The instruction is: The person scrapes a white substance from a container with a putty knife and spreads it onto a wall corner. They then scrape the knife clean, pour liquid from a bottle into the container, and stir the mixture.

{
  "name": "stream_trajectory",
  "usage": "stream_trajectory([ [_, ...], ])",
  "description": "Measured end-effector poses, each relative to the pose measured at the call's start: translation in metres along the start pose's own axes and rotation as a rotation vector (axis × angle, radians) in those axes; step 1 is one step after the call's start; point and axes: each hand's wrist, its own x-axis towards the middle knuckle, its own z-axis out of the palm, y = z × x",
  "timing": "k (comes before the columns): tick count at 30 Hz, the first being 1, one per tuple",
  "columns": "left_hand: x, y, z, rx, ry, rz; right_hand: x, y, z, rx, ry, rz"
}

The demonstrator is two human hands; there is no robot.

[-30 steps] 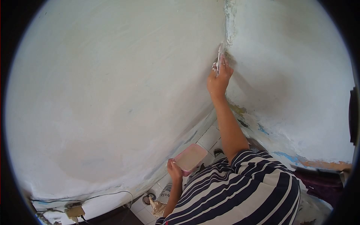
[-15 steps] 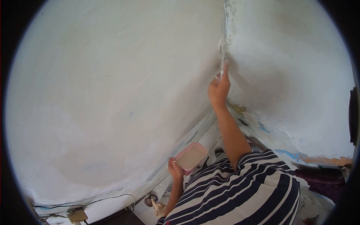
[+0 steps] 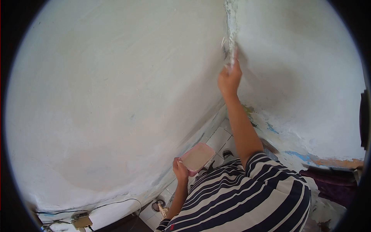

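Scraper (image 3: 230,50) upright along wall corner (image 3: 231,15)

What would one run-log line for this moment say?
right hand: scraper on wall corner | left hand: holds pink tub

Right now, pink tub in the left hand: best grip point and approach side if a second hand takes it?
Take the pink tub by its far long rim, coming from the wall side. The left hand already pinches the near corner, the open top faces up and looks filled with putty, so a level side pinch is probably safest.
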Motion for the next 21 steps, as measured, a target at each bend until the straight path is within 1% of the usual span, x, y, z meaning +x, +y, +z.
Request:
stream_trajectory([
  [1,0.000,0.005,0.002,-0.036,-0.001,-0.013,0.009,0.001,0.006,-0.066,-0.033,-0.041],
  [2,-0.002,0.010,0.002,-0.037,-0.001,-0.009,0.004,0.001,0.020,-0.121,0.009,-0.133],
  [3,-0.004,0.013,0.002,-0.028,-0.008,-0.013,-0.008,0.000,0.017,-0.116,0.016,-0.135],
  [5,0.000,0.016,0.002,-0.020,-0.012,-0.004,-0.041,-0.007,0.004,-0.104,-0.145,-0.100],
  [6,0.001,0.014,0.001,0.002,-0.001,-0.004,-0.043,-0.011,-0.001,-0.099,-0.142,-0.103],
  [8,0.003,0.013,0.005,0.019,0.016,-0.013,-0.041,-0.021,-0.013,0.001,-0.011,-0.024],
  [11,-0.006,0.014,0.002,-0.005,-0.007,0.004,0.001,-0.021,0.001,-0.010,0.001,0.027],
  [13,-0.007,0.019,0.004,-0.064,0.004,-0.044,-0.008,-0.013,0.013,-0.065,-0.027,0.008],
  [15,-0.007,0.021,0.005,-0.048,0.021,-0.038,-0.042,-0.018,0.010,-0.088,-0.039,-0.205],
  [16,-0.007,0.018,0.004,-0.033,0.039,-0.045,-0.048,-0.025,0.002,-0.083,-0.034,-0.211],
  [18,-0.012,0.006,-0.003,-0.093,0.048,-0.006,-0.045,-0.037,-0.015,0.183,-0.099,0.138],
  [19,-0.008,0.005,0.002,-0.158,0.052,0.043,-0.028,-0.030,-0.006,0.194,-0.099,0.108],
  [20,-0.006,0.004,0.005,-0.178,0.053,0.063,-0.008,-0.018,0.007,0.065,0.009,-0.035],
  [21,-0.008,0.006,0.007,-0.174,0.059,0.042,0.008,-0.012,0.010,-0.064,0.122,-0.168],
])
